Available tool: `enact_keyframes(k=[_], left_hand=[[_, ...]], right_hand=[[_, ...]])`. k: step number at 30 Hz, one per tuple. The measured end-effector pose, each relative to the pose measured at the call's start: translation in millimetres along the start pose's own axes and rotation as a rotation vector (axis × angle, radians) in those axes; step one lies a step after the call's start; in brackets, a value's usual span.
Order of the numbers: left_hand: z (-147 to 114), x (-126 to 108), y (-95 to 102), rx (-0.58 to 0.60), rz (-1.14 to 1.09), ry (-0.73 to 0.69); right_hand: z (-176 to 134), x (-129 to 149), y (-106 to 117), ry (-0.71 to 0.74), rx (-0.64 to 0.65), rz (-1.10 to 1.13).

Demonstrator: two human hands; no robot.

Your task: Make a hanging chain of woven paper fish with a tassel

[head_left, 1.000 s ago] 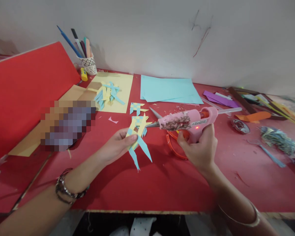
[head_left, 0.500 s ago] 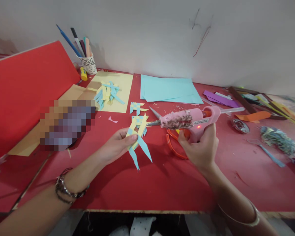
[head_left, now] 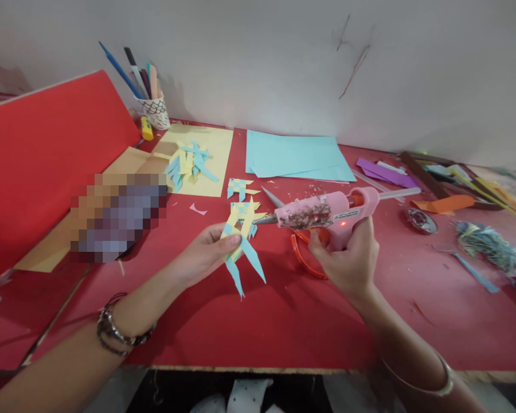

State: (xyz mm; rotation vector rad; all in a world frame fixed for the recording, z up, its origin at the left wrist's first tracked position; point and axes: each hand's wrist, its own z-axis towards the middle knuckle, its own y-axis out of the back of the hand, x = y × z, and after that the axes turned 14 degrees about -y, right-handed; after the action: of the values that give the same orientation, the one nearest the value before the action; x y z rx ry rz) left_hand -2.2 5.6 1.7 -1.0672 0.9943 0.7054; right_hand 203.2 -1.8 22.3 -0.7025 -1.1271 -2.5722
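Observation:
Between thumb and fingers, my left hand [head_left: 212, 249] pinches a woven paper fish [head_left: 251, 258] of yellow and blue strips, its blue ends hanging down. My right hand [head_left: 350, 258] grips a pink hot glue gun [head_left: 312, 211] with a lit red light and a smeared barrel. The metal nozzle points left and comes close to the fish's yellow strips; whether it touches them I cannot tell. Behind the fish lie more small woven paper fish [head_left: 237, 188] on the red table. Scissors with orange-red handles [head_left: 303, 258] lie partly hidden behind the glue gun and my right hand.
At the back are blue paper sheets [head_left: 294, 155] and a yellow sheet [head_left: 215, 137] bearing a pile of woven paper pieces [head_left: 191, 163]. A pen cup [head_left: 155, 112] stands back left by a red board [head_left: 55, 149]. Right lie a small round dish [head_left: 420, 220] and a thread bundle [head_left: 490, 246].
My right hand has brought the glue gun slightly left, so its nozzle is closer to the yellow strips. My left hand and the fish stay nearly still.

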Motion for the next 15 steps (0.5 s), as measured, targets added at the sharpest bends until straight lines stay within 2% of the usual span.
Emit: enact_keyframes(k=[6, 12, 15], left_hand=[[0.2, 1.3, -0.3, -0.031, -0.030, 0.019], [-0.3, 2.0, 1.8, -0.019, -0.073, 0.005], [-0.3, 1.6, 1.8, -0.014, -0.084, -0.001]], right_hand=[[-1.4, -2.5, -1.2, 0.033, 0.014, -0.002], [-0.4, -0.9, -0.8, 0.022, 0.011, 0.004], [-0.5, -1.0, -0.8, 0.060, 0.000, 0.001]])
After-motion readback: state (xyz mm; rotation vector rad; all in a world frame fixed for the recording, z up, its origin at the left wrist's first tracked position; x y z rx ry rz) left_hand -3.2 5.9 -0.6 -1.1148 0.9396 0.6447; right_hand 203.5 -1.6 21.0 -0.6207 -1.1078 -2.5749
